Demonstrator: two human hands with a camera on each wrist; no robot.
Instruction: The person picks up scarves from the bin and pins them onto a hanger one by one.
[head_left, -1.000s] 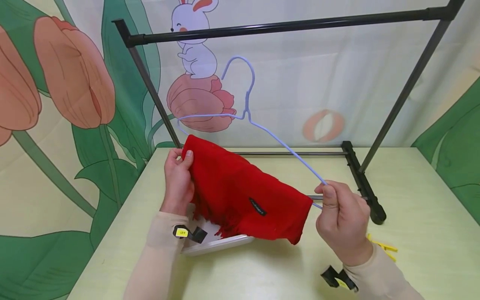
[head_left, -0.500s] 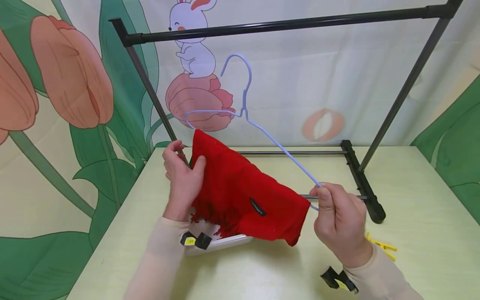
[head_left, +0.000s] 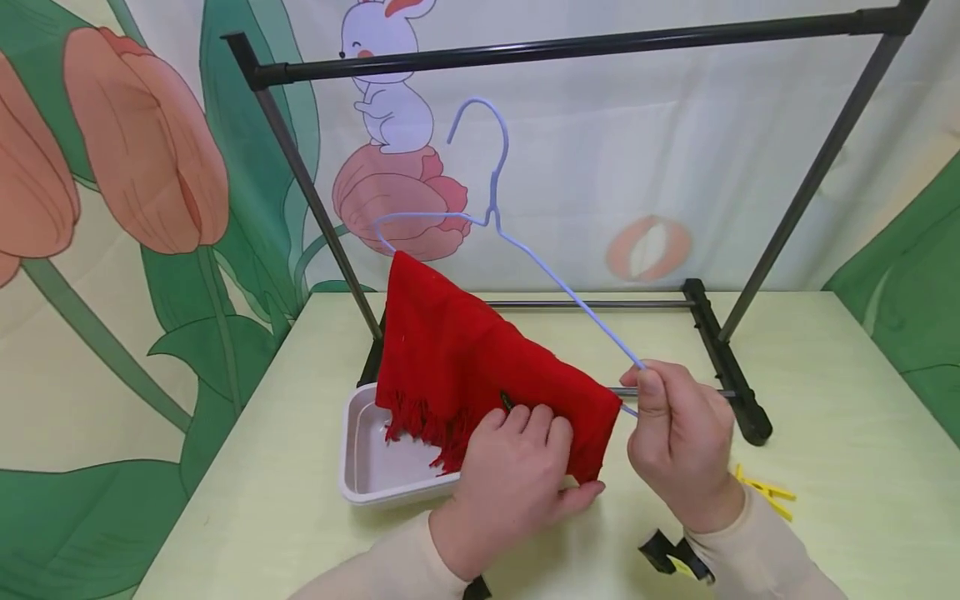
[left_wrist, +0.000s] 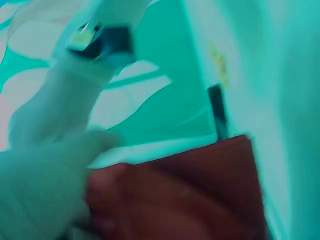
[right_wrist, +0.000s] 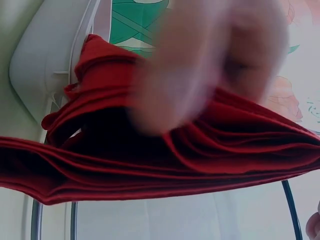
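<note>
A folded red scarf (head_left: 457,342) with a fringed edge and a small dark label hangs slanting over a light-blue wire hanger (head_left: 558,283). My right hand (head_left: 682,442) pinches the hanger's lower right end, beside the scarf. My left hand (head_left: 513,475) is in front of the scarf's lower part, fingers by the label and partly covering it, thumb near the bottom right corner. In the right wrist view the left hand (right_wrist: 175,85) is blurred over the scarf's layered folds (right_wrist: 240,157); firm contact cannot be told. The left wrist view shows the scarf (left_wrist: 210,195) dimly.
Under the scarf's left side stands a white plastic tray (head_left: 349,458). A black garment rack (head_left: 570,48) spans the table (head_left: 247,467) behind the hands. Yellow clothespins (head_left: 772,492) lie by the right wrist. A printed curtain (head_left: 570,167) hangs behind.
My left hand has let go of the scarf's upper left edge and moved down and right to its front. The tray is uncovered more. The right hand keeps its hold on the hanger.
</note>
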